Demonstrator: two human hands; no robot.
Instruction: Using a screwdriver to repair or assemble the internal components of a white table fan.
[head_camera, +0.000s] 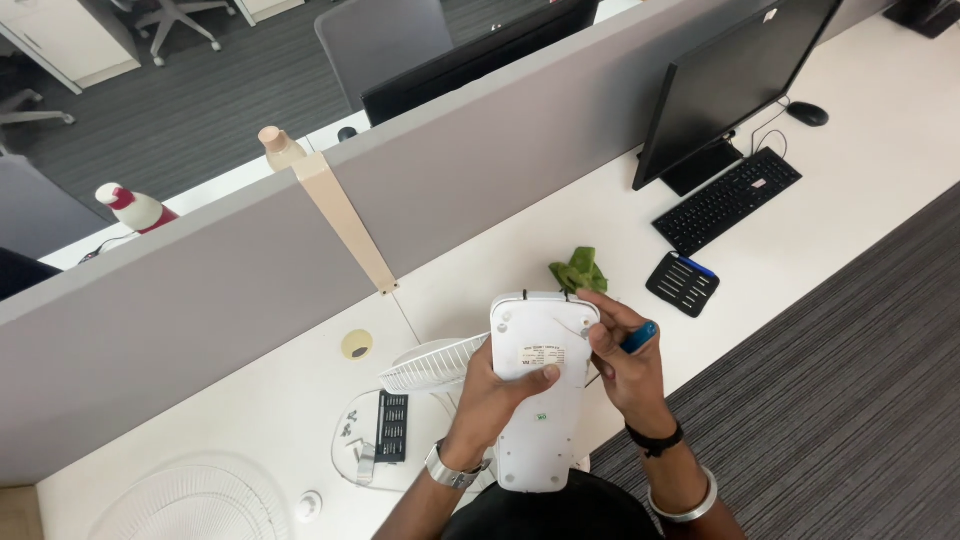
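White office desk (800, 230) with a smooth top, backed by a grey fabric partition (200, 300); dark ribbed carpet (850, 380) lies at lower right.

Left hand (497, 395): closed around the fan base (541, 390), a white, smooth plastic slab with rounded corners, held up over the desk edge with its underside toward the camera. The thumb presses near a pale printed label on that face; the fingers wrap behind and are hidden. A metal watch sits on the wrist.

Right hand (625, 370): closed on a screwdriver (639, 336) with a blue handle; only the handle end shows, and the shaft and tip are covered by the fingers at the base's upper right edge. Whether the tip meets a screw cannot be made out. A black band and a silver bangle circle this wrist.

Behind the base, a white wire fan guard (432, 364) juts left, partly covered by the base and hand. A crumpled green cloth (580, 270) lies just beyond the base's top edge. Near the right hand rests a black bit set (682, 284), its thin metal bits in rows.

Farther right stand a black monitor (735, 85), cut off at the top, a black keyboard (727, 200) and a mouse (807, 113). On the left lie a black tray (392, 427), small loose screws (350, 428), too small to count, and a second round guard (190, 500) cut off by the lower edge. Two bottles (135, 207) rise beyond the partition, their lower parts hidden.
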